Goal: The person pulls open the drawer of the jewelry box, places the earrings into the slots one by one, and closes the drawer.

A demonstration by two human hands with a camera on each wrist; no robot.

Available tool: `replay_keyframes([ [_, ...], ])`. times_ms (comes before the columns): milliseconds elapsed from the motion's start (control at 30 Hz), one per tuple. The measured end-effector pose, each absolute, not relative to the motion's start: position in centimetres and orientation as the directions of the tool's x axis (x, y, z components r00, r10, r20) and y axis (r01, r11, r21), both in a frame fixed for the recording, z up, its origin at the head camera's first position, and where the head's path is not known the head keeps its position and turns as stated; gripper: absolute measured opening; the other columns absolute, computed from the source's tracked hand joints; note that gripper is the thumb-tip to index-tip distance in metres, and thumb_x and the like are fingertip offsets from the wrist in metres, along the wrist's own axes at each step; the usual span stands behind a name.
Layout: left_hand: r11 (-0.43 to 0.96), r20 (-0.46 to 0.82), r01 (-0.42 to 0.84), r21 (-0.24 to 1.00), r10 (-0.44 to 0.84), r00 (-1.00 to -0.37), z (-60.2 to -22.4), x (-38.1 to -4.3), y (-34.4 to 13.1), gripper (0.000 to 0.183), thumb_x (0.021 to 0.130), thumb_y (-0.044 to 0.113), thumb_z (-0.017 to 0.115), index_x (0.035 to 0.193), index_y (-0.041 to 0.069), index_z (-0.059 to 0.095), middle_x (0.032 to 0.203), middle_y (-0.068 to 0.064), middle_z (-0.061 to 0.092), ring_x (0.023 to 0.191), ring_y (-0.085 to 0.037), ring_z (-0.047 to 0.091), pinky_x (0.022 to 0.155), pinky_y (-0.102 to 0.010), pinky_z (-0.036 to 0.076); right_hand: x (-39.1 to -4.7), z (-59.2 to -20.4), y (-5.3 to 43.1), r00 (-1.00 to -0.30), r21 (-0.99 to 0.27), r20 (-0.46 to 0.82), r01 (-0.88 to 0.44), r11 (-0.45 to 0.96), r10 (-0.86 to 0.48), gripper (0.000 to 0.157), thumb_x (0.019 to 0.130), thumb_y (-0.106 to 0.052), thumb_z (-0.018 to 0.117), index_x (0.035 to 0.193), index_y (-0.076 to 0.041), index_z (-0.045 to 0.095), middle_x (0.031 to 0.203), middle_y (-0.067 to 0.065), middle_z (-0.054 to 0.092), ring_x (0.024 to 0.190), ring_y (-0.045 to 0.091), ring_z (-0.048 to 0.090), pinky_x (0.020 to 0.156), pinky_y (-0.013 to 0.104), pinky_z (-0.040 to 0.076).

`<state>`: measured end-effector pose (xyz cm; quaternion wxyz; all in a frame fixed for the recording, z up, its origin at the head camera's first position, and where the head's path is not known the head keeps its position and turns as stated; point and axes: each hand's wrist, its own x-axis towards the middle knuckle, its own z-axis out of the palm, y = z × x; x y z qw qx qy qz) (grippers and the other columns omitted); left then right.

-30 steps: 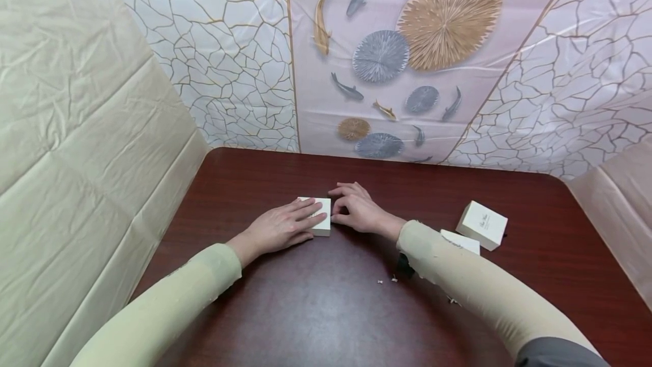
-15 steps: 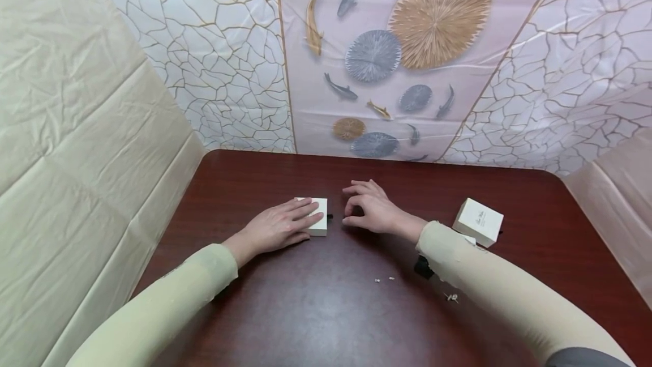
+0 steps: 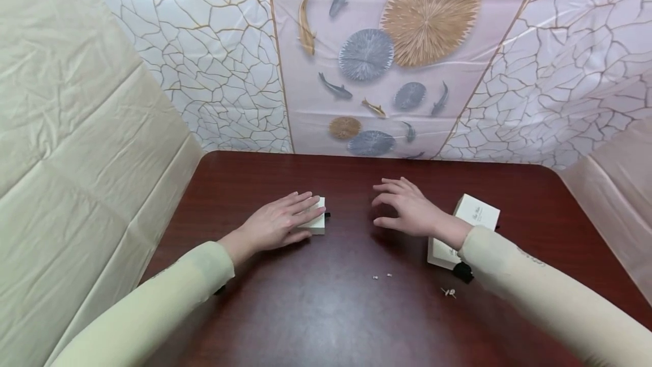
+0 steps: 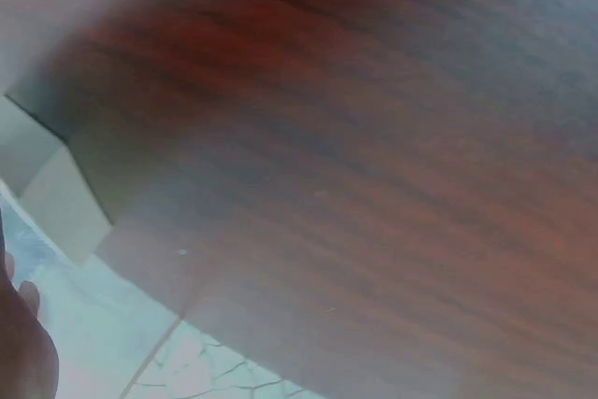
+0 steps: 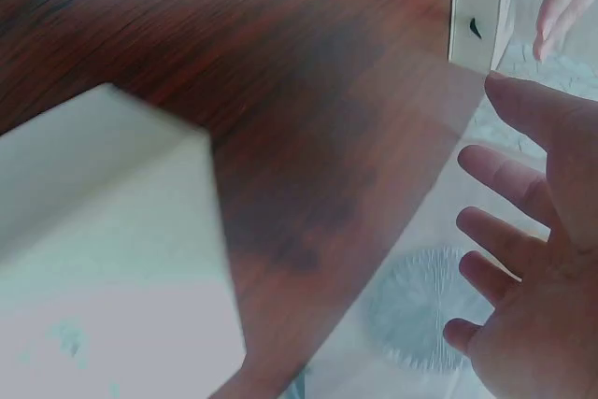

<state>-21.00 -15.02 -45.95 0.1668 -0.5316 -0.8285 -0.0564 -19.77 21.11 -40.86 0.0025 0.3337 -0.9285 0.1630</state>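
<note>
In the head view, my left hand (image 3: 277, 221) lies over a small white box (image 3: 318, 226), its straight fingers across the top. A black tab (image 3: 327, 214) sticks out of the box's right side. My right hand (image 3: 410, 208) is above the table to the right of that box, fingers spread and loosely bent, holding nothing. Under and beside its wrist are two more white boxes: a printed one (image 3: 479, 210) farther back, and one nearer (image 3: 442, 254), partly hidden by the forearm. The right wrist view shows the open right hand (image 5: 537, 249) and the tabbed box (image 5: 478, 21).
Two tiny silvery pieces (image 3: 389, 275) lie on the dark red wooden table (image 3: 285, 310), with a small metallic cluster (image 3: 449, 293) to their right. A patterned curtain (image 3: 356, 95) stands behind the table's far edge, and a beige cloth (image 3: 102, 129) at the left.
My right hand has moved right, away from the box under my left hand, and its fingers have spread. The black tab has come into view. My left hand stays on the box.
</note>
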Motion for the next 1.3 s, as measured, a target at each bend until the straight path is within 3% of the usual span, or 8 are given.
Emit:
replay_keyframes([
  [467, 0.521, 0.261, 0.853, -0.017, 0.826, -0.499, -43.7, -19.7, -13.4, 0.062, 0.101, 0.036, 0.075, 0.156, 0.012, 0.058, 0.156, -0.016, 0.057, 0.145, -0.034, 0.055, 0.121, -0.054, 0.041, -15.5, -39.7, 28.2, -0.823, -0.272, 0.119, -0.565, 0.779, -0.555, 0.046, 0.094, -0.029, 0.083, 0.131, -0.004, 0.073, 0.149, 0.026, 0.059, 0.145, 0.050, 0.046, 0.119, 0.072, 0.029],
  [800, 0.511, 0.246, 0.860, 0.000, 0.833, -0.495, -44.1, -18.7, -12.9, 0.062, 0.099, 0.035, 0.078, 0.154, 0.011, 0.060, 0.157, -0.017, 0.057, 0.147, -0.033, 0.053, 0.122, -0.053, 0.041, -11.3, -41.7, 31.5, -0.814, -0.214, 0.234, -0.577, 0.788, -0.532, 0.059, 0.083, -0.023, 0.091, 0.135, -0.004, 0.071, 0.147, 0.025, 0.060, 0.133, 0.049, 0.057, 0.104, 0.071, 0.045],
  [900, 0.508, 0.249, 0.861, 0.010, 0.833, -0.495, -44.2, -18.2, -12.6, 0.061, 0.099, 0.034, 0.077, 0.154, 0.012, 0.060, 0.157, -0.017, 0.057, 0.147, -0.032, 0.053, 0.122, -0.053, 0.041, -10.5, -42.6, 32.3, -0.790, -0.197, 0.292, -0.601, 0.774, -0.539, 0.066, 0.079, -0.019, 0.094, 0.138, -0.004, 0.069, 0.146, 0.023, 0.061, 0.129, 0.046, 0.059, 0.102, 0.067, 0.048],
  [1000, 0.506, 0.245, 0.862, 0.023, 0.833, -0.495, -44.3, -17.7, -12.3, 0.060, 0.100, 0.033, 0.076, 0.154, 0.012, 0.059, 0.157, -0.016, 0.057, 0.147, -0.031, 0.053, 0.122, -0.052, 0.040, -10.0, -43.5, 33.0, -0.757, -0.172, 0.345, -0.633, 0.755, -0.556, 0.069, 0.078, -0.020, 0.094, 0.140, -0.004, 0.068, 0.145, 0.021, 0.062, 0.129, 0.044, 0.060, 0.110, 0.054, 0.047],
  [1133, 0.498, 0.236, 0.867, 0.019, 0.841, -0.488, -44.5, -16.9, -12.0, 0.060, 0.101, 0.035, 0.075, 0.155, 0.013, 0.059, 0.157, -0.016, 0.056, 0.146, -0.031, 0.054, 0.123, -0.052, 0.040, -9.5, -44.5, 33.5, -0.734, -0.156, 0.379, -0.651, 0.743, -0.564, 0.063, 0.096, -0.045, 0.080, 0.144, -0.006, 0.066, 0.147, 0.020, 0.061, 0.131, 0.043, 0.059, 0.116, 0.040, 0.041],
  [1200, 0.494, 0.228, 0.870, 0.010, 0.846, -0.483, -44.6, -16.4, -12.0, 0.060, 0.102, 0.037, 0.074, 0.155, 0.012, 0.059, 0.157, -0.016, 0.056, 0.146, -0.032, 0.055, 0.123, -0.052, 0.040, -9.3, -45.0, 33.6, -0.724, -0.147, 0.389, -0.659, 0.738, -0.569, 0.065, 0.104, -0.057, 0.063, 0.145, -0.006, 0.065, 0.147, 0.020, 0.061, 0.130, 0.043, 0.059, 0.112, 0.041, 0.042],
  [1300, 0.493, 0.217, 0.870, 0.009, 0.848, -0.483, -44.9, -15.8, -12.0, 0.061, 0.102, 0.038, 0.074, 0.155, 0.013, 0.059, 0.157, -0.015, 0.056, 0.146, -0.032, 0.054, 0.122, -0.053, 0.040, -9.2, -45.7, 33.7, -0.706, -0.125, 0.400, -0.674, 0.728, -0.585, 0.070, 0.108, -0.063, 0.044, 0.144, -0.006, 0.066, 0.145, 0.019, 0.062, 0.127, 0.042, 0.061, 0.104, 0.046, 0.045],
])
